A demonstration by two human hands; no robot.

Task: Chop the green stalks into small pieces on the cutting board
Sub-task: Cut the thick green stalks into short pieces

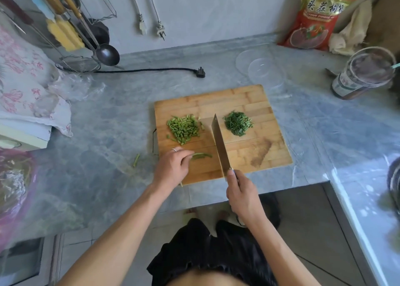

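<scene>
A few uncut green stalks (201,155) lie on the near left part of the cutting board (249,104), pinched at their left end by the fingertips of the left hand (173,166), which wears a ring. The right hand (243,196) is wrapped around the handle of a cleaver (219,143), whose broad blade stands on edge across the board's middle, just to the 3 o'clock side of the stalks, tip pointing to 12 o'clock. At 11 o'clock from the left hand sits a heap of short, pale green cut pieces (183,128); across the blade, at 1 o'clock, a darker, finely chopped pile (238,123). One stray stalk bit (136,160) lies off the board at 9 o'clock.

The board is striped bamboo with a damp darker patch near its right front corner. It rests on a grey marbled stone counter (108,117). At the back, a black plug and cord (200,72) trail across the counter, a metal ladle (107,54) and wire strainer (80,64) hang at 10 o'clock, a red printed bag (313,19) leans at 1 o'clock, and a glass jar (363,73) stands at 2 o'clock.
</scene>
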